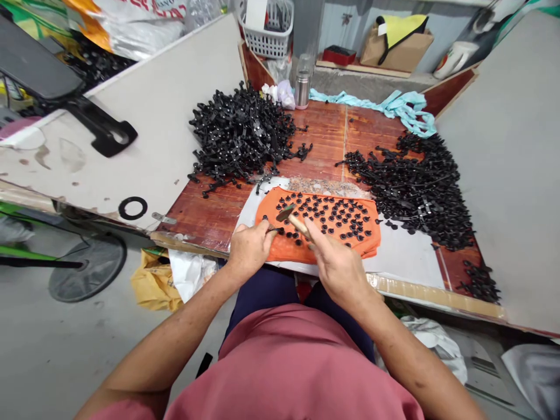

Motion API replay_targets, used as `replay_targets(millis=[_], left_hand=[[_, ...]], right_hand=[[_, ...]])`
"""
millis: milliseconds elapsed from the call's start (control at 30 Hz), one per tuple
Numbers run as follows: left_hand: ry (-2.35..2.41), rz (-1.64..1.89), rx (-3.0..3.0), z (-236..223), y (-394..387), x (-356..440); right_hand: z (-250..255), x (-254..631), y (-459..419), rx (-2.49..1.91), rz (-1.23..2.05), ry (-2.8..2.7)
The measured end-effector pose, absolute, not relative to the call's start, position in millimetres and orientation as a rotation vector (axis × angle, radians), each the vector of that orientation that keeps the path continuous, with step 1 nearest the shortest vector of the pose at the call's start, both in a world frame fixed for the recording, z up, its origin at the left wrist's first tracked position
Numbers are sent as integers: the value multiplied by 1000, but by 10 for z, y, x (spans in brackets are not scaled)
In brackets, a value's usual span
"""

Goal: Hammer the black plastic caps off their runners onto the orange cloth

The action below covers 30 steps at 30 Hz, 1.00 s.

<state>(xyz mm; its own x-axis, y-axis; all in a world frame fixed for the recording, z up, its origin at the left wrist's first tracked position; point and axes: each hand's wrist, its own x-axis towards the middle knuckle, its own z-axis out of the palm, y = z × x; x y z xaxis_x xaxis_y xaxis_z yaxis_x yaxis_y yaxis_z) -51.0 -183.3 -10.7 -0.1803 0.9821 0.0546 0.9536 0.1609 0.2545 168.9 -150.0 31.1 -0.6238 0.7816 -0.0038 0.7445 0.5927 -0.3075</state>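
Observation:
My right hand (343, 265) is closed around the pale wooden handle of a short-bladed knife (299, 225). The dark blade points up and left over an orange cloth (371, 239), which lies on a white sheet (405, 256). Many small black knob-shaped parts (324, 219) stand spread over the cloth. At the cloth's left edge, my left hand (249, 248) pinches a small black part (280, 231) between thumb and fingers, just below the blade. Its exact shape is partly hidden by the fingers.
A big heap of black parts (242, 134) lies on the wooden table at the left, another heap (420, 181) at the right. Behind stand a metal flask (302, 88) and a twisted light-blue cloth (409, 111). White panels (161, 111) wall in the table's sides.

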Motion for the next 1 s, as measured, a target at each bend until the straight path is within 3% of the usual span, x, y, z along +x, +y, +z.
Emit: replay_targets(millis=[433, 667, 833, 1000], left_hand=[[2274, 289, 1848, -99, -1822, -531], [1849, 255, 2350, 371, -1843, -1083], [1265, -29, 2538, 526, -1744, -1234], [1119, 161, 2659, 468, -1722, -1247]], right_hand=[[364, 1629, -1478, -1485, 383, -2856], [389, 1646, -1401, -1432, 197, -2971], [389, 1622, -1406, -1407, 122, -2985], [385, 1687, -1387, -1376, 187, -2889]])
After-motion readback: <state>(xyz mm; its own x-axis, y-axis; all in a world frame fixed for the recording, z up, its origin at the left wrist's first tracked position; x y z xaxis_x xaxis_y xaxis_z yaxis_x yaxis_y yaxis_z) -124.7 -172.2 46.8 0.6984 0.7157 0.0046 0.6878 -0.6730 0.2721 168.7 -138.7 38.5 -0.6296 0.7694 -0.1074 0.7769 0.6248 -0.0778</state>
